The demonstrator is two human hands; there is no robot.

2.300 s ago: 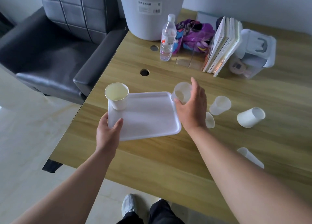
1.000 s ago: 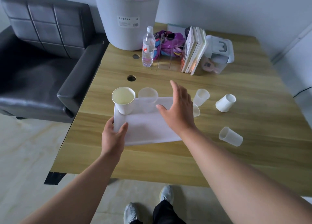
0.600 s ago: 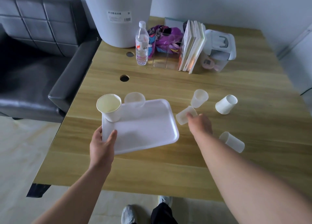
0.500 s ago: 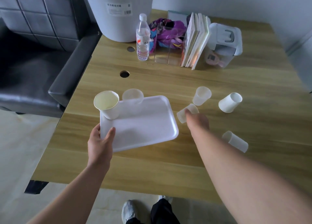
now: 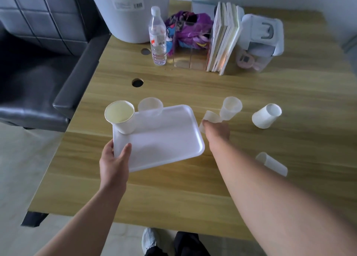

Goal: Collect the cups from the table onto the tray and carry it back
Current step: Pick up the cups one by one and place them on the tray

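Gripping the white tray [image 5: 164, 138] by its near-left corner, your left hand [image 5: 114, 162] holds it over the table [image 5: 251, 93]; two cups stand at its far-left. Just right of the tray, your right hand [image 5: 217, 133] closes on a tipped clear cup [image 5: 209, 118], fingers mostly hidden.

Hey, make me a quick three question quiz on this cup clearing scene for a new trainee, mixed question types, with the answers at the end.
1. How many cups stand on the tray?
2. True or false: the left hand grips the tray's near corner.
3. The right hand is closing on: A) the water bottle B) a tipped clear cup C) the books

Key: 1. Two: a paper cup and a clear cup. 2. True. 3. B.
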